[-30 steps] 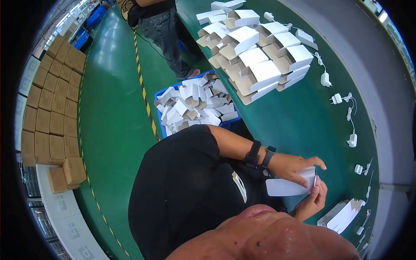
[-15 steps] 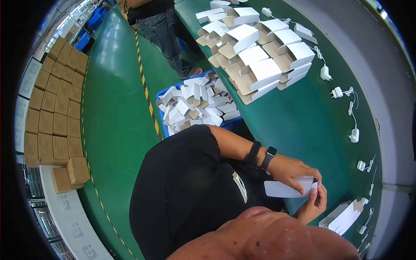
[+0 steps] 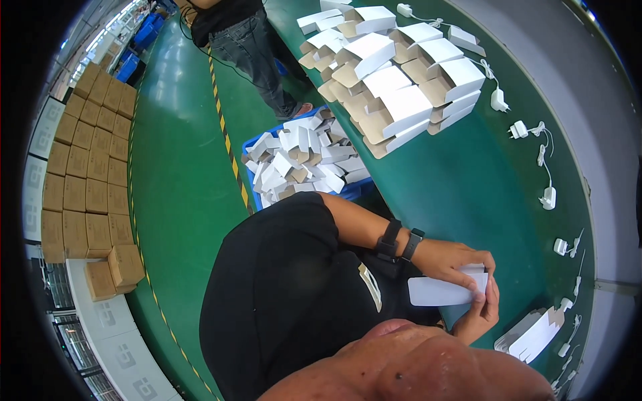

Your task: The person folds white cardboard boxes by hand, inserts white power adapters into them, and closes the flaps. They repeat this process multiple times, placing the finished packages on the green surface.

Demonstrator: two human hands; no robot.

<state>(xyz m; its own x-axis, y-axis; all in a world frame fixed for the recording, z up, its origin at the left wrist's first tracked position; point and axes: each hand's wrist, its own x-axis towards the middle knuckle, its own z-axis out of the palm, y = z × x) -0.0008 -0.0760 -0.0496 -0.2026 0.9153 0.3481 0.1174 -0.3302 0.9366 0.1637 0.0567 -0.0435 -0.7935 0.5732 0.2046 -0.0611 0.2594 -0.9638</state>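
Head view: your left hand has its thumb pressed on the white carton, fingers bent over the carton's right end. Your right hand pinches that same end, thumb in front — its rear fingers are partly hidden. The carton sits between both hands, over the table's near part, long flap pointing left. White cartons lie bundled near right, open boxes stacked far — white adapters along the right edge.
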